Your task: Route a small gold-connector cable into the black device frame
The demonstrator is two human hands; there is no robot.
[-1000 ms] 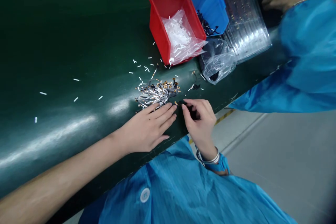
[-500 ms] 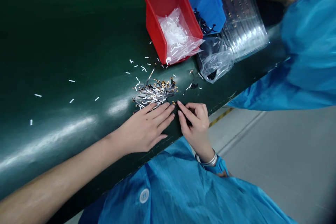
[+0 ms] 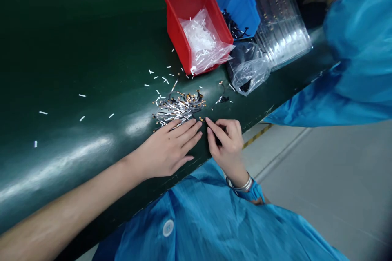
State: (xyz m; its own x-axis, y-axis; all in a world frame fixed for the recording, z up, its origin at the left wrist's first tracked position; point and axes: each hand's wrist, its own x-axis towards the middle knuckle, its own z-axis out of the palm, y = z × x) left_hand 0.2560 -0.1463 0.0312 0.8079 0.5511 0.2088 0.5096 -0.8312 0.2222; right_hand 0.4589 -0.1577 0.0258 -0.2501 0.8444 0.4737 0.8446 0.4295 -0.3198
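Currently I see the left hand (image 3: pixel 170 149) with its grip laid out flat at the near edge of the cable pile (image 3: pixel 179 107) on the worktop (image 3: pixel 92 57), nearer than the red bin (image 3: pixel 180 43). Just right of it, the right hand (image 3: pixel 228 144) curls its grip, though I can't tell whether it pinches anything.

The dark green bench (image 3: pixel 76 49) had a glossy top, streaked with glare on the left. Near its front edge lay a pile (image 3: pixel 179 108) of thin dark and white pieces with gold-coloured ends. White strips (image 3: pixel 82 95) lay scattered leftward and behind. Beyond stood a red bin (image 3: pixel 178 40), with a blue bin (image 3: pixel 249 8) just beside it, then a clear tray (image 3: pixel 283 45). A clear bag (image 3: pixel 255 71) lay before the blue bin, and a small black scrap (image 3: pixel 224 99) near the bag.
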